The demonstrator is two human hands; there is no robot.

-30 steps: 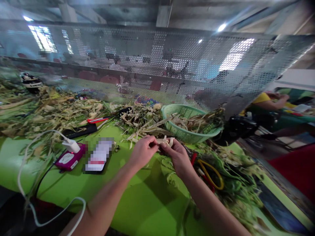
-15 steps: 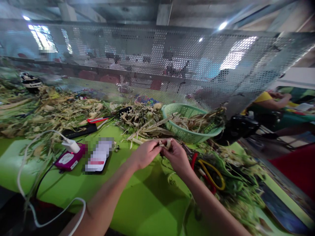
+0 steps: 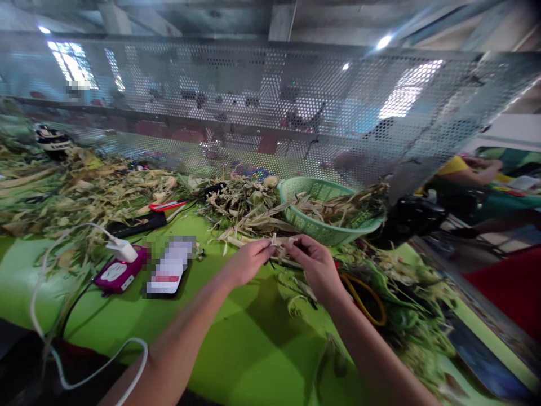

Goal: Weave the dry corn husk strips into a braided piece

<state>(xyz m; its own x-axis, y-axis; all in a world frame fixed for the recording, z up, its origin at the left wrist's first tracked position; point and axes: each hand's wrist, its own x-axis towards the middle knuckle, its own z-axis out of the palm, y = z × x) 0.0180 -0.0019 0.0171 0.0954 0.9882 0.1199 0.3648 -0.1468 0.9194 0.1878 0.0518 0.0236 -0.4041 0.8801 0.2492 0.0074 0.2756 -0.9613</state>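
Pinching pale strip [image 3: 277, 243] — both hands [image 3: 248, 263] [image 3: 320, 268].

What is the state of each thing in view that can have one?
Left hand: fingers closed on pale strip
Right hand: the same
Pale strip: held
Green basket: holding dry plant scraps
Phone: lying flat, lit
White plug: inserted in purple socket block
Purple socket block: red light on
Ceiling lamp: lit

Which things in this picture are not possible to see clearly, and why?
All in the head view:
Pale piece: partly hidden by left hand and right hand.
Phone: screen text pixelated.
Basket: bottom mostly covered by dry leaves.
Other person: too blurred to tell what is held.
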